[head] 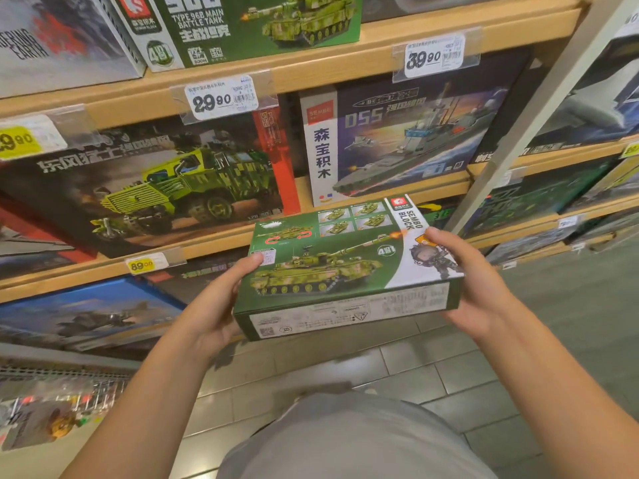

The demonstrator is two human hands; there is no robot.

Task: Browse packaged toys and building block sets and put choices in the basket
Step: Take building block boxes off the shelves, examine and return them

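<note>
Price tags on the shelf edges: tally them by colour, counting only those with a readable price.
White tags: 2, the 29.90 tag and the 39.90 tag.
Yellow tags: 2, the tag at the left edge and the 89.00 tag.
Total: 4.

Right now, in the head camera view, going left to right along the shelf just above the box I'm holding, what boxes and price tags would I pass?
Yellow price tag → green truck box → white 29.90 price tag → warship box → 39.90 price tag.
</note>
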